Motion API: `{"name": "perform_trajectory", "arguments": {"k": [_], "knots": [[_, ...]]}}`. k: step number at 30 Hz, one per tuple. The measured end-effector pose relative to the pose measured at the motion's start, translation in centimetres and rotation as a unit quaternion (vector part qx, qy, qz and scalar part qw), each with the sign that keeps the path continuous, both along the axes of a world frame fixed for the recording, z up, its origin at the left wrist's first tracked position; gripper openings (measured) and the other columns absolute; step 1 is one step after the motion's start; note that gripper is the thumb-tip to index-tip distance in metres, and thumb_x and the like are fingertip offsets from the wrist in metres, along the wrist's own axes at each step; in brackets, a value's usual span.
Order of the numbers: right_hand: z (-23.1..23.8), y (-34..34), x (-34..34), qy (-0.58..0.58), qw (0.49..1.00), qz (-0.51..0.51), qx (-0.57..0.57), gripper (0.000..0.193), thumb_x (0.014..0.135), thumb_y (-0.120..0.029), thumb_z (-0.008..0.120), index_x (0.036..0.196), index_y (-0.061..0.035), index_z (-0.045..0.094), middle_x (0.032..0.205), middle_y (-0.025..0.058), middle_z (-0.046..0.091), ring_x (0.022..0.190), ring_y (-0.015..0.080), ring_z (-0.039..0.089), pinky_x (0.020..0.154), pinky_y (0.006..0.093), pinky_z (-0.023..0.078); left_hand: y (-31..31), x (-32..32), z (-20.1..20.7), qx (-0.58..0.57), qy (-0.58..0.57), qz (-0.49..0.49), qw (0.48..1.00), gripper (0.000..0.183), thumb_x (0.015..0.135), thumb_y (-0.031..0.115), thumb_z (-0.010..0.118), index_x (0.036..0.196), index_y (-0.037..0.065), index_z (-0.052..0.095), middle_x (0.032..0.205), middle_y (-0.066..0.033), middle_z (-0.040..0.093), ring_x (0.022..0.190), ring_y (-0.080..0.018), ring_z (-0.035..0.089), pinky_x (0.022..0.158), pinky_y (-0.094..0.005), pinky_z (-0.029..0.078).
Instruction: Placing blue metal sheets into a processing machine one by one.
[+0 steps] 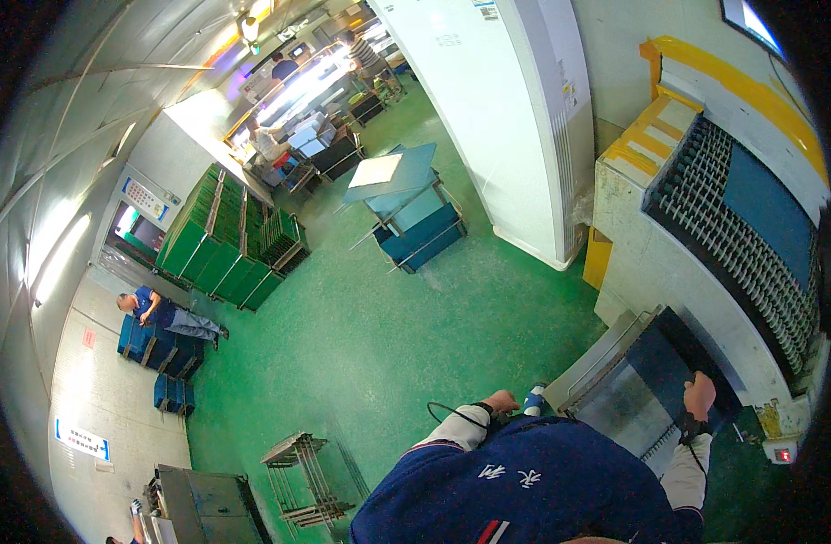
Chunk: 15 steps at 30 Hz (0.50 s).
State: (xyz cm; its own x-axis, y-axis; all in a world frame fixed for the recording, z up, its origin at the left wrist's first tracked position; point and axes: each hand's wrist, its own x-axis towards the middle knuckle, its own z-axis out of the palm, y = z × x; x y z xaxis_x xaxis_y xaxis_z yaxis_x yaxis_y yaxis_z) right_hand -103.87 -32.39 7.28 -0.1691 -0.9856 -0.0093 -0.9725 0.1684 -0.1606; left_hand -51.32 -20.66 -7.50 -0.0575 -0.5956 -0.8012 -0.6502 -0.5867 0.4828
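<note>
A green floor [415, 326] is spread through the workshop, bounded at the left by a pale wall [89, 381] and bent by the lens. Green crates [211, 245] are stacked near a wall opening, and a co-worker [157, 308] is seen beside dark blue bins [161, 344]. A blue table [415, 172], topped by a cream sheet [375, 170], is placed in mid-floor, with a tall white cabinet [488, 109] to its right. At the right, a large machine [642, 240] is fitted with a bed of closely spaced rollers [696, 186].

Below it, a dark blue panel [655, 364] is set in a low pale frame [597, 363], just in front of the wearer. The right hand [699, 396] is curled at the panel's right side; whether it is clamped there cannot be told. The left hand [501, 402] is held well apart, near a blue-and-white shoe [535, 399]; its fingers are too small to be read. The frame's lower part is hidden by the wearer's torso. Distant workers are blurred by glare, and a figure at the lower left is cut off.
</note>
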Motion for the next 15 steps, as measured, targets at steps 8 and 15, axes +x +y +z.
{"name": "perform_trajectory", "arguments": {"k": [8, 15], "knots": [[-1.5, 0.0, -1.0, -0.002, 1.0, 0.008, -0.006, 0.037, 0.069, -0.017, 0.07, 0.101, -0.0023, 0.058, 0.094, 0.0168, 0.062, 0.091, 0.0334, 0.058, 0.076, 0.0415, 0.046, 0.0, 0.0, 0.0, -0.03, -0.02, -0.04, 0.999, 0.037, 0.068, 0.038, 0.062, 0.08, 0.003, 0.067, 0.075, -0.0112, 0.066, 0.067, -0.0247, 0.062, 0.06, -0.0364, 0.049], [-1.6, 0.4, -1.5, 0.008, 0.999, 0.015, 0.039, 0.041, 0.069, -0.02, 0.07, 0.103, -0.0023, 0.058, 0.094, 0.0174, 0.061, 0.09, 0.033, 0.058, 0.077, 0.0416, 0.046, 1.5, -0.5, -0.6, -0.023, -0.013, -0.034, 0.999, 0.036, 0.067, 0.038, 0.062, 0.076, 0.004, 0.068, 0.073, -0.0119, 0.066, 0.067, -0.026, 0.062, 0.061, -0.0366, 0.05]]}}
